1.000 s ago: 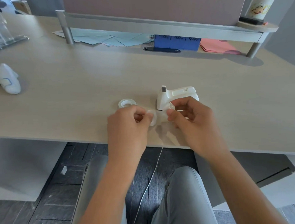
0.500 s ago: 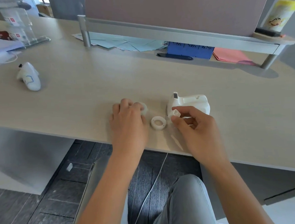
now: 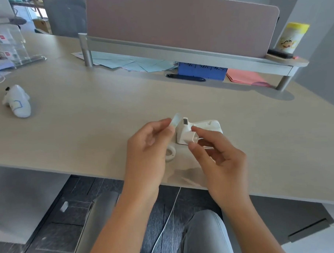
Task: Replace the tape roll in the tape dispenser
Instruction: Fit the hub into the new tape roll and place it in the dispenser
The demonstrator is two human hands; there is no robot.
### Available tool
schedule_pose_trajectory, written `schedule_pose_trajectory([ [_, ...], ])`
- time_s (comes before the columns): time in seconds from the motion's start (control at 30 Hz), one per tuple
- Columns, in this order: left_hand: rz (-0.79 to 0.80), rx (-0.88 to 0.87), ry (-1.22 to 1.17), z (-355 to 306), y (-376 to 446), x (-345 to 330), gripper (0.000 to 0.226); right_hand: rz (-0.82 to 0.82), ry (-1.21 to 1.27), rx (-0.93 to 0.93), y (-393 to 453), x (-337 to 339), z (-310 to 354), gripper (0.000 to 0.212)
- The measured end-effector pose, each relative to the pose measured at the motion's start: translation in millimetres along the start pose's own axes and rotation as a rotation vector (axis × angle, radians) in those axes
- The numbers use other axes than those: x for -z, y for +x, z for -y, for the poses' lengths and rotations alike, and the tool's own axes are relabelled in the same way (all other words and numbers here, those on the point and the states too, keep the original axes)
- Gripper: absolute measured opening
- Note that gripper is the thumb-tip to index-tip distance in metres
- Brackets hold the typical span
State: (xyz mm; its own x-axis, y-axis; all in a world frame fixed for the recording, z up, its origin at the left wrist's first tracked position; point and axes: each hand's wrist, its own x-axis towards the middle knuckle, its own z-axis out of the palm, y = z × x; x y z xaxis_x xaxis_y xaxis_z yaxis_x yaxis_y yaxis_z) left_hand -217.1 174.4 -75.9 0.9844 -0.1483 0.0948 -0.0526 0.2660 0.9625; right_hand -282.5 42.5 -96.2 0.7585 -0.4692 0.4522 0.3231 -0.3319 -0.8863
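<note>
My left hand (image 3: 146,146) pinches one clear tape roll (image 3: 176,120) raised edge-on; a second white ring (image 3: 170,154) lies on the desk (image 3: 85,118) below. My right hand (image 3: 219,154) clamps one small white spindle (image 3: 191,136) before the single white dispenser (image 3: 204,127).

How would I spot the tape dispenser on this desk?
Start at the near edge of the pale wooden desk, where the two hands work. The tape dispenser sits just behind the right hand: a chunky white block, unlike the small white ring lying flat beside it.
</note>
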Motion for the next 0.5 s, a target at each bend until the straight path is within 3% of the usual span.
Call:
schedule_pose_trajectory([
  [0.2,0.120,0.139,-0.336,-2,-18,-20,0.022,-0.006,-0.038,0.145,1,10,12,0.039],
  [0.4,0.096,0.114,-0.354,5,-25,-27,0.020,0.036,0.045,0.081,1,12,16,0.043],
  [0.5,0.084,0.098,-0.354,7,-25,-26,0.020,0.044,0.152,0.010,2,12,22,0.034],
])
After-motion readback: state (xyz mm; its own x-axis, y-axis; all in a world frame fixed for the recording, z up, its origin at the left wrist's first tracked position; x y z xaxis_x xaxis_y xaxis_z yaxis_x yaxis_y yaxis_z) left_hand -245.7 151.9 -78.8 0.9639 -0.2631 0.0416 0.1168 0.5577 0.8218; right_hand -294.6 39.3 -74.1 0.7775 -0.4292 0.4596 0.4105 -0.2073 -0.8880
